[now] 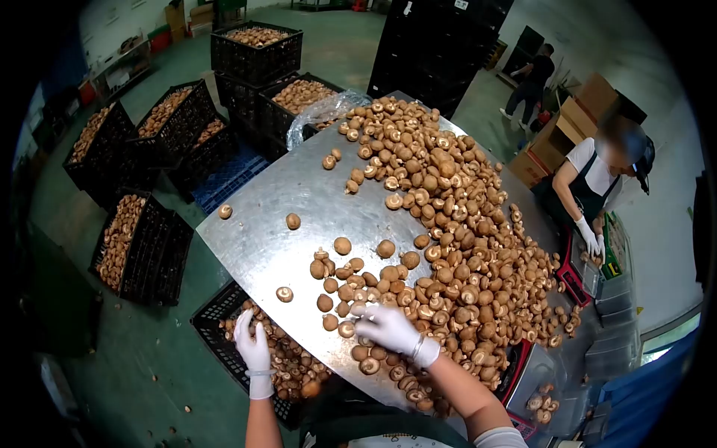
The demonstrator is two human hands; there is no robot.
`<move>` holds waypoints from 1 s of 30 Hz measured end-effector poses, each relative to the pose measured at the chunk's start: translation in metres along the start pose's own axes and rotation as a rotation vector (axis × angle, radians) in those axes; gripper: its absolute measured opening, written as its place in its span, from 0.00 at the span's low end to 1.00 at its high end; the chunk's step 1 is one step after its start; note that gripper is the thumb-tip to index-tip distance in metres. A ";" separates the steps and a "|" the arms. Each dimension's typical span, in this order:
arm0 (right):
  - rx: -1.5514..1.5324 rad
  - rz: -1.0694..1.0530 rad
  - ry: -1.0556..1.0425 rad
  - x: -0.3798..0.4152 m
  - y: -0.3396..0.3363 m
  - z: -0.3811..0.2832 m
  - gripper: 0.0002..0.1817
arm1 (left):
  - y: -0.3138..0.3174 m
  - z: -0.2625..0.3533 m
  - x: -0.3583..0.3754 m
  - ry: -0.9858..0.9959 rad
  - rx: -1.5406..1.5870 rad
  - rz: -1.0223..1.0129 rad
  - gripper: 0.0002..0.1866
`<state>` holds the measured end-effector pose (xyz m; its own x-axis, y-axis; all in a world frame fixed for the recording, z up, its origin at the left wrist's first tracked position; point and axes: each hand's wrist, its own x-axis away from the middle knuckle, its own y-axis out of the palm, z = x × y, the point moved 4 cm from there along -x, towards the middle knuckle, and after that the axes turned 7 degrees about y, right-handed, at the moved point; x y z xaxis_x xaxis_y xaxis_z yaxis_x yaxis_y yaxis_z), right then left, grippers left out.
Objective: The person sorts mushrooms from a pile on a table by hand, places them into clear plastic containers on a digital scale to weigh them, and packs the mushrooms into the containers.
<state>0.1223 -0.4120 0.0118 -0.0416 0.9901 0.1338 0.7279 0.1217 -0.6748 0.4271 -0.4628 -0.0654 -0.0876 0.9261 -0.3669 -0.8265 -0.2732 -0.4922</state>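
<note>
A big heap of brown mushrooms [448,224] covers the right half of a steel table [261,224]. My right hand [388,328], in a white glove, rests on loose mushrooms at the near edge of the heap, fingers pinched around one small mushroom [357,313]. My left hand [252,349], also gloved, hangs below the table's near corner over a black crate [216,313] partly filled with mushrooms; its fingers are curled and I cannot tell whether it holds anything.
Several black crates of mushrooms [142,246] stand on the green floor at left and behind the table. Crumpled clear plastic [321,112] lies at the table's far corner. A gloved co-worker [590,194] sorts at the right side. Red trays [523,366] sit near right.
</note>
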 end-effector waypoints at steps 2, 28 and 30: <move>-0.015 0.239 0.078 -0.034 -0.030 0.033 0.20 | 0.021 0.026 -0.018 0.043 0.031 -0.060 0.19; 0.306 0.297 0.527 -0.087 -0.095 0.158 0.22 | 0.172 0.039 -0.064 -0.030 0.410 -0.439 0.24; -0.267 0.258 0.496 -0.085 -0.100 0.162 0.17 | 0.167 0.041 -0.058 -0.214 0.693 -0.349 0.21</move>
<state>-0.0577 -0.4967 -0.0494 0.4353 0.8273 0.3551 0.8209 -0.2028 -0.5339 0.2710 -0.5515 -0.0937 0.1926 0.9772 -0.0888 -0.9769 0.1995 0.0769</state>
